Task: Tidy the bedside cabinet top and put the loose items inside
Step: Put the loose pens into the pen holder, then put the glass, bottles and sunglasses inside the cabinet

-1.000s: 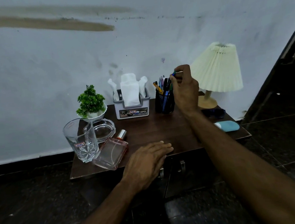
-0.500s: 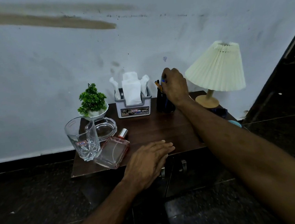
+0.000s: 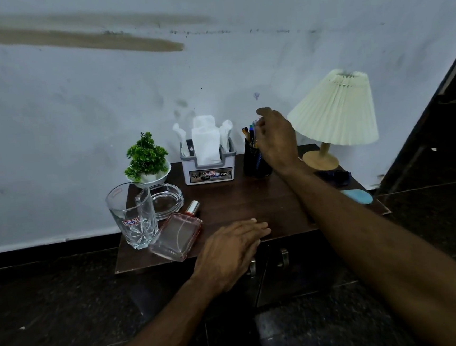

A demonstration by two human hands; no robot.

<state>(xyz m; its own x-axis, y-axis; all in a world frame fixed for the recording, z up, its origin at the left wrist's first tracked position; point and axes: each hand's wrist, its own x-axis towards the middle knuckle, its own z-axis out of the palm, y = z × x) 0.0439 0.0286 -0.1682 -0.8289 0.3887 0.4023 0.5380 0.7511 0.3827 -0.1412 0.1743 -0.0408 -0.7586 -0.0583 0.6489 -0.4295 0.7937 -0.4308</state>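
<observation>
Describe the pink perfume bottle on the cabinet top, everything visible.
The flat, rectangular pink-tinted clear glass perfume bottle lies on its broad face on the dark wooden cabinet top, its base at the front edge, left of centre. Its silver cap points toward the back right. It lies close beside the clear faceted drinking glass; contact cannot be told. The left hand rests flat to its right, not touching it.

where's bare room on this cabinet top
Middle of the dark wooden cabinet top: bare between grey tissue box, pink perfume bottle, left hand and right forearm. Crowded at left: clear glass tumbler, glass ashtray, green potted plant.
</observation>
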